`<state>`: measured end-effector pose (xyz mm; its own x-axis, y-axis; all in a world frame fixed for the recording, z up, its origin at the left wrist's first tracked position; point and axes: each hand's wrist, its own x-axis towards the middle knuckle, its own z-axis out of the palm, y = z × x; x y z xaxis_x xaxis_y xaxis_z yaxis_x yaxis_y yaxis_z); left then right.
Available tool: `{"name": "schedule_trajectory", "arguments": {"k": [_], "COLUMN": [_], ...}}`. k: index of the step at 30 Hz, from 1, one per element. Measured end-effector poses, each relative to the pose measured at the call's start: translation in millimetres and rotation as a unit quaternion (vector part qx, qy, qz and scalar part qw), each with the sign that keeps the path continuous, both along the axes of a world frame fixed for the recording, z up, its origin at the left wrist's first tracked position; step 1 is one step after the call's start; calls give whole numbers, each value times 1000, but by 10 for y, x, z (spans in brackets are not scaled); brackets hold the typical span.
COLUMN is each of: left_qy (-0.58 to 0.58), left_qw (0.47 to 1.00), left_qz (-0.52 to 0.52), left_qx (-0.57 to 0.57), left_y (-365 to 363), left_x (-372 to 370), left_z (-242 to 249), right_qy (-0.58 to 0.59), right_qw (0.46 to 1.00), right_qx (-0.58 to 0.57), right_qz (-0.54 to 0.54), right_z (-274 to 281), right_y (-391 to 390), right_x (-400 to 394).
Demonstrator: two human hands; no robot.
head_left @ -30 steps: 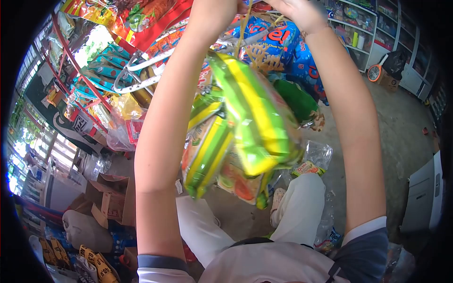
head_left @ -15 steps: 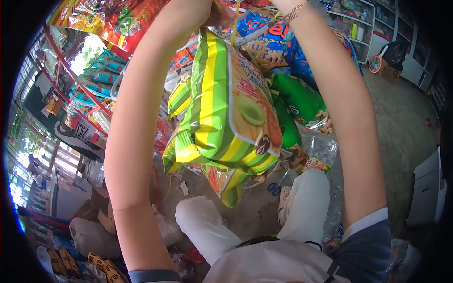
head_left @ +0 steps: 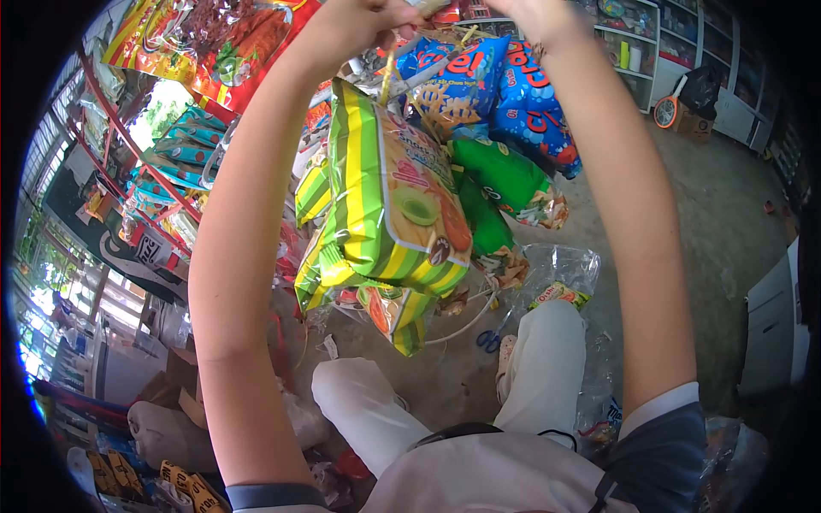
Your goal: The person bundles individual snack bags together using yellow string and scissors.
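Both my arms are raised to the top edge of the view. My left hand (head_left: 380, 24) has its fingers curled at a pale thing I cannot make out, partly cut off by the edge. My right hand (head_left: 534, 19) is mostly out of frame, and its fingers are hidden. Just below my left hand, a yellow tie (head_left: 387, 79) runs down to a green-and-yellow striped snack bag (head_left: 398, 197), which hangs tilted. Blue snack bags (head_left: 462, 85) and dark green snack bags (head_left: 505, 175) hang beside it, to the right.
Red snack packs (head_left: 227, 60) hang at upper left, near a red metal frame (head_left: 128, 141). Blue-handled scissors (head_left: 488, 341) lie on the floor by my foot. Clear plastic wrap (head_left: 560, 261) is near my knee. Shelves (head_left: 641, 43) stand at the back right.
The striped bag and the other hanging bags have shifted left in view. More of my left hand's fingers and the blue bags now shows.
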<state>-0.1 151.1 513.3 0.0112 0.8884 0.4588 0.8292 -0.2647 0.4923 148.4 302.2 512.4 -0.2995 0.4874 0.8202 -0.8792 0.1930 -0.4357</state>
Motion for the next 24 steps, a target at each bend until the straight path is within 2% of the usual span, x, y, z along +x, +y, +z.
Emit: {"name": "schedule_trajectory", "arguments": {"k": [1,2,3,5,7,9,10,13,17,18,24], "left_qy": [-40,-113,-132,-167,-90,15,9,47,108,130,240], "left_qw": [999,993,989,980,991,997,998,998,990,988,967], "left_qz": [-9,-43,-64,-107,-103,-77,-64,16,75,63,-21], "left_qx": [12,8,12,22,-6,-3,23,48,45,51,80], "left_y": [67,115,165,284,328,275,226,100,-13,31,293], "left_x": [-79,-170,-255,-456,-555,-501,-392,-184,-30,-90,-495], "left_z": [-41,-68,-92,-99,-42,-19,-46,-25,17,5,-122], "right_qy": [-113,-225,-332,-343,-376,-336,-315,-317,-313,-287,-307], "right_qw": [993,972,937,936,904,933,943,944,944,954,948], "right_qx": [16,32,48,48,130,114,106,86,68,55,-46], "right_qz": [-32,-64,-95,-66,-154,-65,-19,12,-81,-68,-76], "right_z": [-93,-286,-509,-930,-1078,-1042,-1006,-932,-952,-978,-1005], "right_y": [21,74,161,99,-117,-212,-252,-327,-378,-393,-317], "right_x": [11,-27,-88,-183,-247,-214,-208,-219,-310,-344,-551]}}
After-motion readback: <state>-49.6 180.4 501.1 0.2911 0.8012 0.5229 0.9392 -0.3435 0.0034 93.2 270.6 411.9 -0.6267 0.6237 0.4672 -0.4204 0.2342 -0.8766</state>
